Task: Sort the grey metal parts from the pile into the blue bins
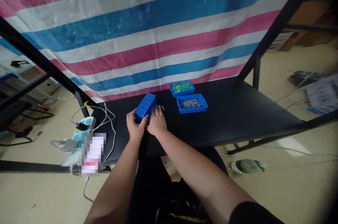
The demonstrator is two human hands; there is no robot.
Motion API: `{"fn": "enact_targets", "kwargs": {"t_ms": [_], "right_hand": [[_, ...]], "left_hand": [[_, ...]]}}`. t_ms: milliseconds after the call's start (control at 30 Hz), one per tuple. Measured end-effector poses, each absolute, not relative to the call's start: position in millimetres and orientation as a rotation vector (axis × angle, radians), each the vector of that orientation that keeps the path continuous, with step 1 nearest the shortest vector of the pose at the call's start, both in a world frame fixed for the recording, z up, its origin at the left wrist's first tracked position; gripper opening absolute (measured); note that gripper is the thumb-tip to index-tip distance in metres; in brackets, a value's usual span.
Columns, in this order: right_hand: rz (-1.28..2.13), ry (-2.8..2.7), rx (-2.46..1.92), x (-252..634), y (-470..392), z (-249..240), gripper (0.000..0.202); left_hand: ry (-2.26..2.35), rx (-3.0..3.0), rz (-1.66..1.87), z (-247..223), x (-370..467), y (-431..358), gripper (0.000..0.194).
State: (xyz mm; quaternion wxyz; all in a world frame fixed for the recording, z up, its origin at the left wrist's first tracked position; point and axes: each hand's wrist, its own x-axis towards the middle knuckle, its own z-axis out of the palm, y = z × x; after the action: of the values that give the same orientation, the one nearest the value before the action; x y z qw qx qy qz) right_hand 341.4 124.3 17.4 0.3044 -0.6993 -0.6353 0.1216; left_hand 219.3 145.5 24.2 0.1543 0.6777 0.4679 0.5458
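A small blue plastic bin [145,106] is tipped on its side on the black table, its ribbed face turned up. My left hand [135,127] is closed around the near end of it, thumb on the right side. My right hand [157,122] lies beside the bin's right side, fingers stretched forward and slightly apart, low over the table. Just past those fingertips are small light pieces [162,108], too small to name. The bin's opening and whatever lies under my right palm are hidden.
Right of my hands stand a blue bin [194,110] of small metal parts and, behind it, a blue bin [182,94] with green contents. A power strip [86,125], white cables and a blurred phone-like object [93,153] lie left. A striped sheet [155,34] hangs behind the table [232,115].
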Motion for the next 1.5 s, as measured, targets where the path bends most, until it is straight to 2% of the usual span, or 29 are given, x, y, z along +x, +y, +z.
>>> {"fn": "enact_targets", "kwargs": {"t_ms": [433,533,667,900,1033,1167,1367,1500], "right_hand": [[0.230,-1.588,-1.799,341,127,12,0.088],[0.138,-1.533,-1.762,345,124,12,0.073],[0.025,-1.515,-1.691,352,119,15,0.043],[-0.112,-1.628,-1.585,358,102,28,0.010],[-0.037,-1.687,-1.570,369,72,29,0.021],[0.148,-1.911,-1.479,381,49,26,0.017],[0.137,-1.992,-1.496,381,46,25,0.027],[0.117,-1.928,-1.529,379,47,24,0.027]], "left_hand": [[1.543,1.446,1.747,16,207,166,0.055],[1.627,1.405,1.700,19,199,183,0.053],[1.803,1.354,1.426,26,184,220,0.050],[1.639,1.464,1.281,28,173,256,0.049],[1.610,1.672,1.301,22,168,252,0.057],[1.624,2.038,1.224,16,165,257,0.048],[1.529,2.107,1.108,10,178,262,0.078],[1.428,2.338,1.150,9,192,241,0.072]]}}
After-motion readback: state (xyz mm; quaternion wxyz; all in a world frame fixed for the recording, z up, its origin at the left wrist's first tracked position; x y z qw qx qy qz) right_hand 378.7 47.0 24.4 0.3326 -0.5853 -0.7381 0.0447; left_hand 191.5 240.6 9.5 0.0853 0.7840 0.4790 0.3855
